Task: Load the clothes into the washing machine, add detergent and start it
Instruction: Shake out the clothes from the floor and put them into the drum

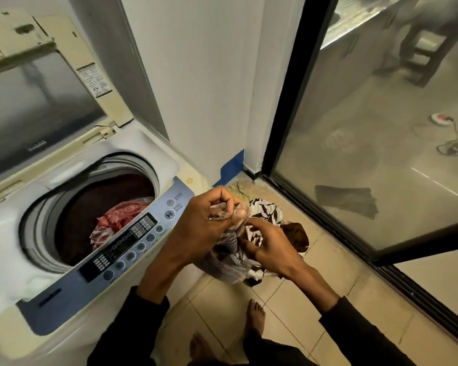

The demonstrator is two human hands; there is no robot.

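Observation:
The top-loading washing machine (148,165) stands at the left with its lid (37,101) raised. Inside the drum lie a dark maroon cloth (90,207) and a red patterned garment (116,220). My left hand (204,223) pinches the top of a grey-striped garment (223,262) just right of the control panel (132,244). My right hand (270,249) grips the same bundle lower down. Below them a pile with a black-and-white patterned cloth (264,210) and a brown cloth (296,236) lies on the floor.
A white wall (209,88) rises behind the pile, with blue tape (233,165) at its base. A black-framed glass sliding door (354,154) closes off the right side. My bare feet (257,315) stand on the beige tiled floor (288,326).

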